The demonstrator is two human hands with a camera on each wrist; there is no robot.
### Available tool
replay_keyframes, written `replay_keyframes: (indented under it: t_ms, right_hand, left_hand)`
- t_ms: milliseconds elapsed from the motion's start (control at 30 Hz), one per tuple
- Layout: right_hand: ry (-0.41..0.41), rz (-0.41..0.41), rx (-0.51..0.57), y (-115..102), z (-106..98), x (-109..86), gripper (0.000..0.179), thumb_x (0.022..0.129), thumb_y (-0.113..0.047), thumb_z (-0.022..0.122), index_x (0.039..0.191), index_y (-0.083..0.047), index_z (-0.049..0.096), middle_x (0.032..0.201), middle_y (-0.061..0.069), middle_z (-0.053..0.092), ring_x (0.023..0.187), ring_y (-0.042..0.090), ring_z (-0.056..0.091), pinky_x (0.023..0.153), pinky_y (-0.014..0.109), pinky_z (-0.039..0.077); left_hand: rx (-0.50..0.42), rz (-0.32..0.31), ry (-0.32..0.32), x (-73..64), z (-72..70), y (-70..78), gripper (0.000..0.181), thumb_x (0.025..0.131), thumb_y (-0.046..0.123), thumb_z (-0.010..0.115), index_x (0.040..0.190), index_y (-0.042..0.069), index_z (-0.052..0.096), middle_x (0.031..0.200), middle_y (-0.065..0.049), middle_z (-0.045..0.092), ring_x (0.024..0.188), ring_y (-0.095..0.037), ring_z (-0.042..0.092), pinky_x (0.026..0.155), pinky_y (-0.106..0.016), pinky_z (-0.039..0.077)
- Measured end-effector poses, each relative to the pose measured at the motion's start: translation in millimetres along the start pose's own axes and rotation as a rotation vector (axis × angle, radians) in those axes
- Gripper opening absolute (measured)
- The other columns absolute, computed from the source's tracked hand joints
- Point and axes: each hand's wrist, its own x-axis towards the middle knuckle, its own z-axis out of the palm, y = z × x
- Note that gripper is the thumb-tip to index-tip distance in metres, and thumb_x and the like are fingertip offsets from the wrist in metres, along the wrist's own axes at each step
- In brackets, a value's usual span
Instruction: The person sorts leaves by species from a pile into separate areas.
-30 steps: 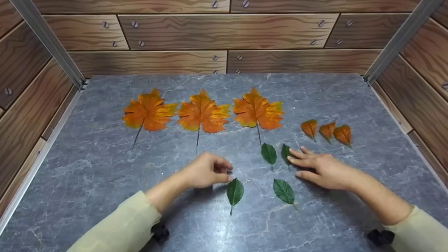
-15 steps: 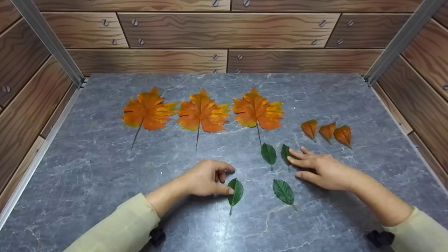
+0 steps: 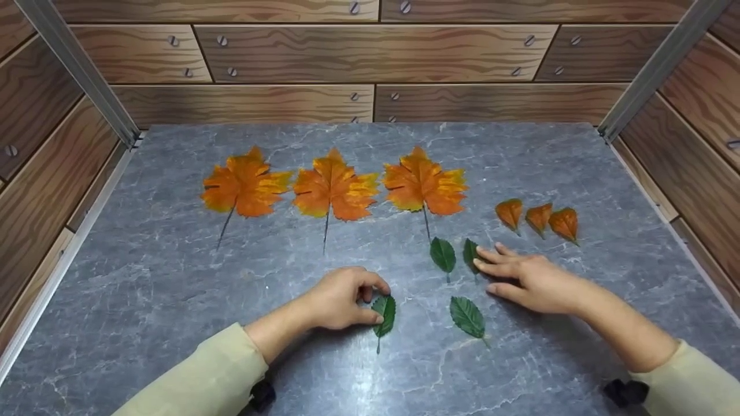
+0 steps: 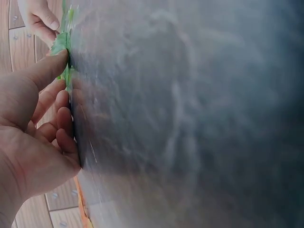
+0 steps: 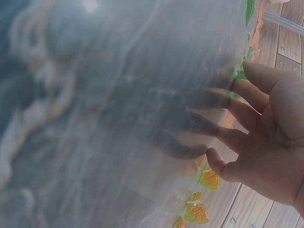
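In the head view my left hand [image 3: 345, 297] pinches a green leaf [image 3: 386, 315] with a short stem, the thumb on its left edge and the forefinger at its top. The left wrist view shows the thumb against this leaf [image 4: 59, 43], close to the tabletop. My right hand [image 3: 535, 282] lies flat with spread fingers, its fingertips touching a second green leaf [image 3: 470, 254] and covering its right edge. Another green leaf [image 3: 443, 255] lies just left of that one. Below them, between the hands, rests one more green leaf [image 3: 467, 317].
Three large orange leaves with long stems, one of them the middle leaf [image 3: 334, 185], form a row at the back. Three small orange leaves [image 3: 539, 218] lie beyond my right hand. Wood-patterned walls [image 3: 376, 53] enclose the grey marbled table [image 3: 173, 323].
My left hand has come down a little onto the near-left green leaf and now pinches it; the leaf has turned and shifted slightly left. My right hand has stayed in place.
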Motion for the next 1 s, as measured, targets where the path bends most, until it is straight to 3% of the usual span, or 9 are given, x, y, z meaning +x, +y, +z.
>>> replay_keyframes:
  t_ms: [233, 367, 600, 767, 1000]
  right_hand:
    - [0.008, -0.008, 0.001, 0, 0, 0.4, 0.057, 0.110, -0.039, 0.060, 0.159, -0.012, 0.051, 0.169, 0.009, 0.035, 0.154, 0.049, 0.028, 0.111, 0.082, 0.022]
    - [0.009, -0.005, 0.006, 0, 0, 1.6, 0.057, 0.110, -0.039, 0.061, 0.159, -0.012, 0.051, 0.170, 0.009, 0.035, 0.154, 0.049, 0.027, 0.111, 0.083, 0.021]
    - [0.012, -0.005, 0.003, -1, 1, 2.7, 0.057, 0.109, -0.040, 0.060, 0.158, -0.013, 0.051, 0.170, 0.008, 0.034, 0.154, 0.049, 0.027, 0.110, 0.084, 0.019]
    - [0.014, -0.007, 0.005, 0, 0, 1.1, 0.056, 0.109, -0.039, 0.061, 0.158, -0.012, 0.052, 0.169, 0.009, 0.036, 0.153, 0.049, 0.028, 0.113, 0.080, 0.023]
    - [0.005, -0.007, 0.010, 0, 1, 0.8, 0.057, 0.110, -0.041, 0.059, 0.158, -0.012, 0.051, 0.169, 0.009, 0.036, 0.154, 0.049, 0.028, 0.113, 0.081, 0.023]
  left_hand:
    - [-0.051, -0.032, 0.005, 0.2, -0.6, 1.4, 0.029, 0.087, 0.015, 0.085, 0.114, 0.009, 0.077, 0.085, 0.001, 0.062, 0.072, -0.008, 0.052, 0.070, -0.028, 0.044]
    - [-0.094, -0.070, 0.010, 0.1, -2.0, 1.0, 0.030, 0.089, 0.023, 0.086, 0.114, 0.009, 0.075, 0.083, 0.002, 0.062, 0.067, -0.005, 0.051, 0.067, -0.027, 0.044]
    - [-0.008, -0.087, 0.029, -1.7, 0.4, 3.0, 0.050, 0.080, 0.031, 0.096, 0.114, 0.009, 0.068, 0.083, 0.001, 0.061, 0.070, -0.007, 0.049, 0.070, -0.029, 0.045]
    - [0.048, -0.070, 0.057, -1.7, 3.8, 6.6, 0.054, 0.076, 0.029, 0.098, 0.114, 0.008, 0.066, 0.091, 0.000, 0.059, 0.083, -0.014, 0.054, 0.079, -0.034, 0.048]
    - [0.057, -0.135, 0.054, -1.2, 4.3, 11.0, 0.061, 0.074, 0.031, 0.100, 0.120, 0.009, 0.066, 0.111, -0.003, 0.058, 0.102, -0.021, 0.060, 0.094, -0.040, 0.053]
